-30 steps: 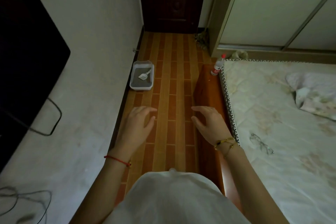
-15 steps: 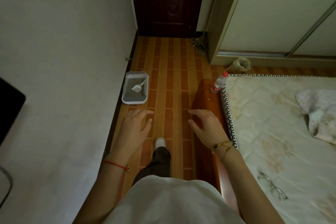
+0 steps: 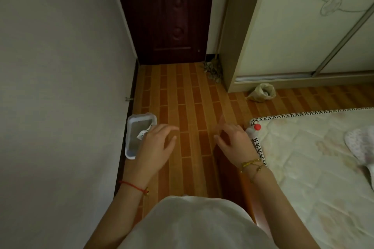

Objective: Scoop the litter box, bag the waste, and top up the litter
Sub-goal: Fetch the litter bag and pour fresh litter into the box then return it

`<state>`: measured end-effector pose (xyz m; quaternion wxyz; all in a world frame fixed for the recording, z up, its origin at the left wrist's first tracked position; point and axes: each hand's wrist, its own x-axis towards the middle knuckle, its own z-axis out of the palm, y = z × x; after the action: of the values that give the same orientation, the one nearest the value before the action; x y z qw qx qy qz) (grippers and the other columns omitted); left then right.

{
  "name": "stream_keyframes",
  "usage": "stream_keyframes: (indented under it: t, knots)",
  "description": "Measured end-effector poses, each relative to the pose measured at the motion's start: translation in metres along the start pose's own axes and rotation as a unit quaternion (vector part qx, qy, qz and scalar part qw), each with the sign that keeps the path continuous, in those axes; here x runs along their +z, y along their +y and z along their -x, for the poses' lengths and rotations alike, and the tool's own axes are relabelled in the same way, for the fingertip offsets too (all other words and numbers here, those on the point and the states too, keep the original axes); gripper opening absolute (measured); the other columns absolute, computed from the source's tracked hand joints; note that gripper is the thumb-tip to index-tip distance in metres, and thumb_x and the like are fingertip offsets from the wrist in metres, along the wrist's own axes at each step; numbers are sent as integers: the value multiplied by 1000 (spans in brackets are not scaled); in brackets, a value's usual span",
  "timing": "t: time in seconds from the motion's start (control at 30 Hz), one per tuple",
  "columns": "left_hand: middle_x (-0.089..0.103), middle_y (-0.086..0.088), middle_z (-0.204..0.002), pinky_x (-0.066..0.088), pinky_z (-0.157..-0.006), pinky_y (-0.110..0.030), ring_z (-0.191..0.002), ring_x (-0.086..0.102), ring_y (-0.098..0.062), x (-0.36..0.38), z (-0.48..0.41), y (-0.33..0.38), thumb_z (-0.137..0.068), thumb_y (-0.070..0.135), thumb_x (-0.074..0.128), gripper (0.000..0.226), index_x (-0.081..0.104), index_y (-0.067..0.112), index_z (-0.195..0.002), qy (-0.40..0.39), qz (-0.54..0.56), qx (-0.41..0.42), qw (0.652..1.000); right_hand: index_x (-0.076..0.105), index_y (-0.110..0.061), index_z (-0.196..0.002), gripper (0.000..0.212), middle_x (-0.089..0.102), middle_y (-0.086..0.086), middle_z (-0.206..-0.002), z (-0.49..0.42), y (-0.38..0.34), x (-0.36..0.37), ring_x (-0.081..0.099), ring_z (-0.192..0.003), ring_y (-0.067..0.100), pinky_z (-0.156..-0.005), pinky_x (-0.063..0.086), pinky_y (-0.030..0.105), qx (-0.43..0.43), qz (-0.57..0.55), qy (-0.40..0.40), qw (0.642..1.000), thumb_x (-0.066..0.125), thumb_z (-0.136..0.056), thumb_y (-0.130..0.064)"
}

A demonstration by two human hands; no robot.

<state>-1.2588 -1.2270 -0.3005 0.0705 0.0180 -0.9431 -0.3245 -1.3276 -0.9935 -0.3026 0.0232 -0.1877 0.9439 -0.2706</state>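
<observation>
Both hands are hanging out in front of the person, palms down over the wood-pattern floor (image 3: 188, 97). The left hand (image 3: 156, 143), at about seven o'clock from the middle of the view, is holding nothing, its fingers loose and slightly spread. The right hand (image 3: 234, 141), at about five o'clock, is likewise gripping nothing, its fingers fanned and relaxed (a touch blurred at the tips). The litter box (image 3: 128, 137) is sitting on the floor at eight o'clock, tight against the wall (image 3: 60, 66), with grey litter showing inside. The white scoop (image 3: 142, 134) is lying in the litter, and the left hand is covering part of it and the box's right side from this angle. A red string bracelet (image 3: 133, 186) is circling the left wrist, and gold bracelets (image 3: 252, 164) are circling the right. A bottle (image 3: 250, 130) with a red cap is peeking out just beyond the right hand, at the mattress (image 3: 313, 157) corner. A crumpled bag (image 3: 262, 93) is resting at three o'clock, at the foot of the wardrobe (image 3: 303, 26). The dark door (image 3: 168, 16) is standing shut at twelve o'clock.
</observation>
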Motion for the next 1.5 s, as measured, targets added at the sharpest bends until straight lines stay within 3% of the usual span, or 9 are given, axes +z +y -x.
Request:
stream_keyframes:
  t: [0.17, 0.43, 0.7, 0.77, 0.9, 1.03, 1.23, 1.5]
  knots:
    - [61, 9, -114, 47, -97, -32, -110, 53, -7, 3, -79, -23, -96, 23, 57, 24, 63, 26, -119, -23, -8, 30, 999, 57, -24, -122, 31, 62, -4, -113, -59, 12, 3, 51, -111, 14, -92, 37, 24, 35, -5, -4, 999, 54, -92, -32]
    - [61, 8, -120, 41, -96, -24, -114, 49, -5, 18, -191, -44, -97, 24, 54, 26, 61, 26, -122, -48, -9, 22, 999, 54, -23, -129, 37, 58, -2, -128, -168, 40, 10, 48, -123, 17, -104, 29, 26, 53, -6, -33, 998, 53, -93, -32]
    - [59, 12, -121, 44, -97, -25, -116, 49, -6, 36, -341, -45, -97, 26, 53, 28, 59, 29, -124, -47, -21, 17, 999, 52, -27, -130, 37, 55, -4, -131, -312, 82, -10, 41, -129, 17, -108, 27, 25, 58, -11, -36, 998, 51, -94, -33]
    - [58, 13, -122, 45, -98, -26, -116, 49, -5, 40, -381, -39, -97, 26, 53, 29, 58, 29, -125, -48, -25, 17, 998, 54, -27, -128, 36, 57, -5, -127, -351, 97, -19, 45, -123, 15, -102, 29, 21, 43, -6, -29, 999, 52, -93, -33]
    - [55, 12, -127, 43, -100, -24, -119, 44, -1, 49, -448, -27, -97, 27, 52, 30, 56, 30, -127, -58, -30, 8, 998, 54, -26, -128, 37, 58, -3, -125, -417, 126, -39, 46, -122, 19, -104, 40, 36, 50, 4, -26, 998, 51, -92, -36]
    - [56, 11, -126, 44, -103, -31, -120, 46, -5, 60, -505, -18, -98, 27, 52, 30, 57, 29, -127, -63, -27, 19, 997, 53, -23, -128, 37, 59, -2, -119, -465, 153, -55, 49, -114, 20, -97, 44, 36, 47, 35, -27, 998, 52, -92, -33]
    - [56, 11, -126, 40, -97, -21, -124, 46, -8, 86, -580, -6, -99, 29, 51, 28, 58, 30, -125, -103, -17, 48, 993, 56, -24, -124, 34, 60, -3, -117, -503, 194, -74, 49, -118, 19, -100, 42, 38, 95, 15, -3, 995, 53, -91, -32]
    - [56, 10, -123, 44, -91, -22, -120, 46, -10, 142, -690, 24, -99, 24, 52, 28, 59, 27, -125, -182, -1, 109, 977, 55, -20, -125, 35, 58, -2, -121, -548, 257, -96, 48, -116, 19, -99, 41, 33, 195, 21, 41, 980, 51, -92, -32]
